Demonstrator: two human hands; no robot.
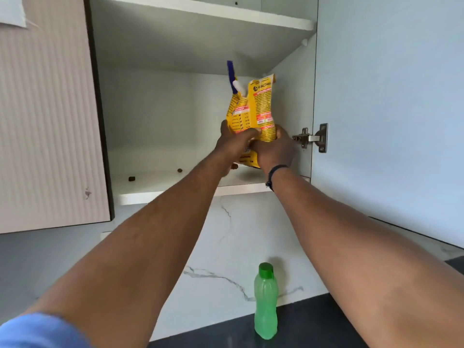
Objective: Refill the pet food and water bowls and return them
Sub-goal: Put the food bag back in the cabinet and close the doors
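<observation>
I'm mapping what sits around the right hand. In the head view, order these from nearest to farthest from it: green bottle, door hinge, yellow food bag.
1. Yellow food bag: gripped by the right hand itself, inside the cabinet.
2. Door hinge: just to the hand's right, on the cabinet side.
3. Green bottle: far below, standing on the dark counter.

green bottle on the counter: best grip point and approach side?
Probably take the green bottle around its narrower waist, below the cap, coming in from the front. It stands upright on the dark counter with the marble wall close behind, so the front is the open side. Both the left hand and right hand now hold the yellow food bag.
</observation>
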